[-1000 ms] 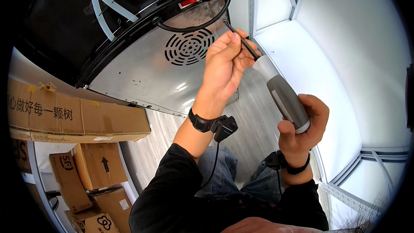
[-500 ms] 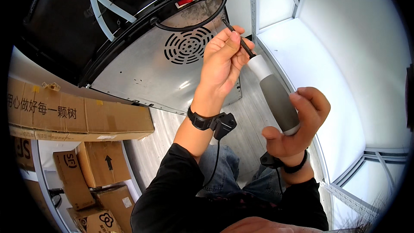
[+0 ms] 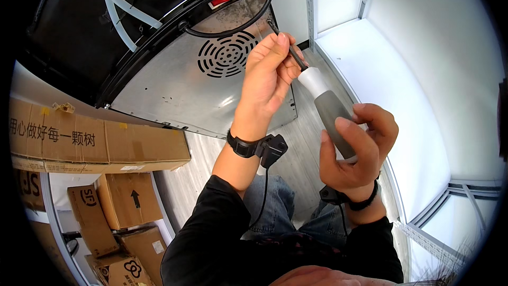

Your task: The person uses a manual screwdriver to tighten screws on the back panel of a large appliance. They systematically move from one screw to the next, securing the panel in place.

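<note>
A screwdriver (image 3: 331,110) with a thick grey handle and a white collar slants up and left across the middle. Its dark shaft runs between the fingers of my left hand (image 3: 267,77), which pinches it near the tip. The tip meets the upper right corner of a metal panel (image 3: 169,82) on a black-framed machine, at what looks like a screw; the exact contact is too small to tell. My right hand (image 3: 360,153) curls round the rear end of the handle, thumb on one side and fingers on the other.
Beside the fan vent (image 3: 228,54), a black cable (image 3: 233,34) loops below a red switch (image 3: 221,0). Pale tubes (image 3: 119,5) hang over the machine's top. Cardboard boxes (image 3: 143,143) are stacked at left. A white shelf (image 3: 391,95) lines the right side.
My right hand's fingers have shifted forward and closed further around the handle. The screwdriver, my left hand and the machine appear slightly further left in the view.
</note>
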Demonstrator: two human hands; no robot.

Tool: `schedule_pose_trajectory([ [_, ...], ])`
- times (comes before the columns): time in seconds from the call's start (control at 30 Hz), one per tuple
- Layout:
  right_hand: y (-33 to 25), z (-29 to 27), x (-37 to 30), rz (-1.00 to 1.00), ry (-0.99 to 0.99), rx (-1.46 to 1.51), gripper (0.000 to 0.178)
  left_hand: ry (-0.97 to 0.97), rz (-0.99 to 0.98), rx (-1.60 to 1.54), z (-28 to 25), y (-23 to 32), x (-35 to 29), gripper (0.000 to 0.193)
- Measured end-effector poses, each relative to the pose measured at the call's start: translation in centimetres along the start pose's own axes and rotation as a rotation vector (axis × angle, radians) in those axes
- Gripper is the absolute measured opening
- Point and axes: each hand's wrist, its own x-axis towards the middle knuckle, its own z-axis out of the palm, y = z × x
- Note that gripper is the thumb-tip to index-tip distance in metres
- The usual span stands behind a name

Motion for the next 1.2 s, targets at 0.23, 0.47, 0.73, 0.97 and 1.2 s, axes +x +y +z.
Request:
schedule_pose_trajectory([
  [0.23, 0.2, 0.9, -0.6, 0.452, -0.006, 0.393, 0.051, 0.132, 0.058, 0.123, 1.2, -0.5, -0.2, 0.018],
  [0.47, 0.5, 0.5, -0.5, 0.871, -0.242, 0.619, 0.051, 0.203, 0.04, 0.247, 1.7, -0.1, -0.6, 0.022],
  [0.73, 0.9, 2.4, -1.2, 0.654, -0.33, 0.339, 0.058, 0.279, 0.061, 0.475, 1.0, 0.3, -0.7, 0.02],
  [0.97, 2.2, 1.9, -0.4, 1.082, -0.541, 1.142, 0.051, 0.324, 0.057, 0.511, 1.4, 0.5, -0.9, 0.021],
  [1.2, 2.3, 1.6, -0.5, 1.036, -0.493, 1.137, 0.052, 0.272, 0.006, 0.472, 1.7, 1.2, -0.7, 0.024],
])
